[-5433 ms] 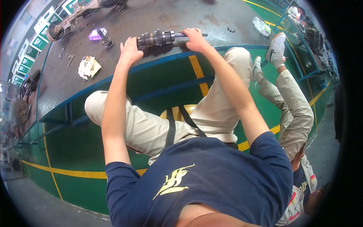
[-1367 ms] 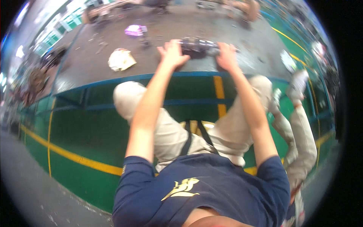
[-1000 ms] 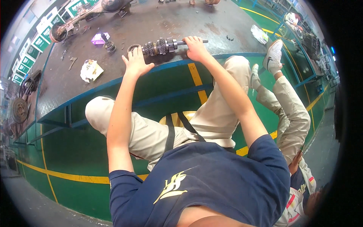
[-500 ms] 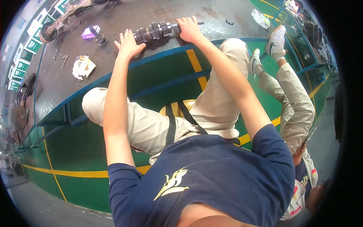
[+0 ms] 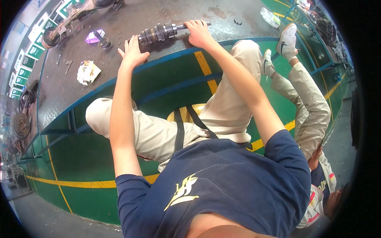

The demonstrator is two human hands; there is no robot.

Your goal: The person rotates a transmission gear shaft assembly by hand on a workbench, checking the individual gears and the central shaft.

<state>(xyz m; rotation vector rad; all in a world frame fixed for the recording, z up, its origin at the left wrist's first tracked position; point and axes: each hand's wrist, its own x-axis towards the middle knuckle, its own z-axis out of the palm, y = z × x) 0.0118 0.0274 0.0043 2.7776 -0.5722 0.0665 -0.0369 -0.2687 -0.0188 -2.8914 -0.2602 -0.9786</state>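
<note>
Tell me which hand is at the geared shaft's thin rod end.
The right hand: it is at the thin rod; the left hand is at the opposite, geared end.

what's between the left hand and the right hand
In the head view, a row of gears on a metal shaft lies between the left hand and right hand.

The left hand (image 5: 134,53) hides the left end of the gear shaft (image 5: 158,33). The right hand (image 5: 198,33) covers part of its thin rod. The top edge cuts off the long rusty bar (image 5: 73,19) and the far side of the bench (image 5: 182,10).
</note>
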